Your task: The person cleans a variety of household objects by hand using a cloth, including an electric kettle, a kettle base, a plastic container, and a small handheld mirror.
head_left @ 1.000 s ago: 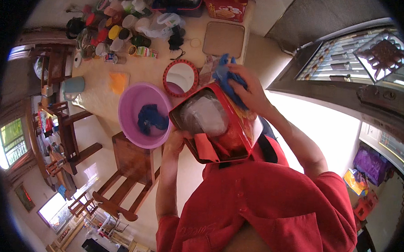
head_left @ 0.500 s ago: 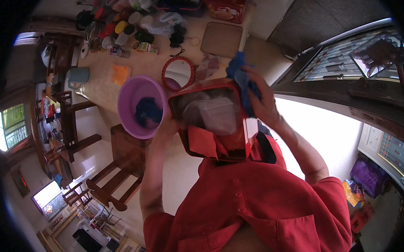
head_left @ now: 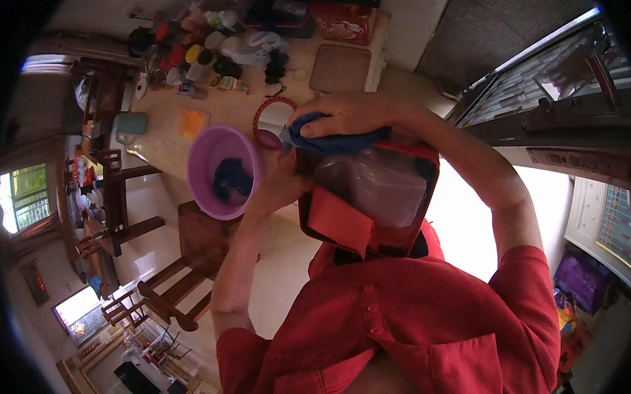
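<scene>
A red rectangular box (head_left: 434, 180), its top uncovered, is held up in front of my body. Inside it lie a clear plastic container (head_left: 379, 189) and a red paper piece (head_left: 340, 219). My left hand (head_left: 286, 185) grips the box by its left side; the fingertips are partly hidden. Across the box's far edge, my right hand (head_left: 340, 117) presses a blue cloth (head_left: 346, 140). Just left of my left hand stands a purple basin (head_left: 199, 157) with a dark blue cloth (head_left: 232, 179) in it.
Beyond the box, a red-rimmed round mirror (head_left: 268, 117) lies on the table (head_left: 167, 116). Many jars and bottles crowd the back left. A flat tray (head_left: 340, 68), an orange cloth (head_left: 193, 124) and a grey-green mug (head_left: 131, 124) are also there. A wooden chair (head_left: 178, 282) stands at lower left.
My right hand has moved left with the blue cloth, from the box's right side to its far edge. The box has shifted slightly right and turned.
</scene>
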The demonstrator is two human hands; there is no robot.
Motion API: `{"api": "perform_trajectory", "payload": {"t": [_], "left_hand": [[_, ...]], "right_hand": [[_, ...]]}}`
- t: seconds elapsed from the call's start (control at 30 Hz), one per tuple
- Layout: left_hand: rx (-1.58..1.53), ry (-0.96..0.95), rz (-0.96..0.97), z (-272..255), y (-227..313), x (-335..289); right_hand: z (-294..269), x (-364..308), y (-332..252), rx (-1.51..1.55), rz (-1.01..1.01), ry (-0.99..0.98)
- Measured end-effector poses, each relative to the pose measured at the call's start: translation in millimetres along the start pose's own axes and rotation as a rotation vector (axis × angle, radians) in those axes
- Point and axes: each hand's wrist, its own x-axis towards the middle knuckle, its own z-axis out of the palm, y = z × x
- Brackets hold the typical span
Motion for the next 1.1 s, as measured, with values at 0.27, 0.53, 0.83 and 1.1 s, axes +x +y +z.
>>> {"api": "perform_trajectory", "payload": {"t": [0.27, 0.53, 0.83, 1.1], "left_hand": [[-0.328, 0.099, -0.168, 0.5, -31.4, -29.6], [-0.545, 0.258, -0.288, -13.7, -92.0, -40.6], [-0.865, 0.27, -0.249, -7.6, -98.7, -33.2], [-1.145, 0.298, -0.353, -2.2, -90.6, -25.9]], "right_hand": [[9.3, -49.9, 35.1, -0.059, -0.046, 0.115], [131.5, -75.5, 53.5, -0.04, -0.219, 1.115], [66.2, -45.3, 59.2, 0.072, 0.046, 0.884], [39.6, -55.2, 56.7, -0.077, -0.119, 0.78]]}}
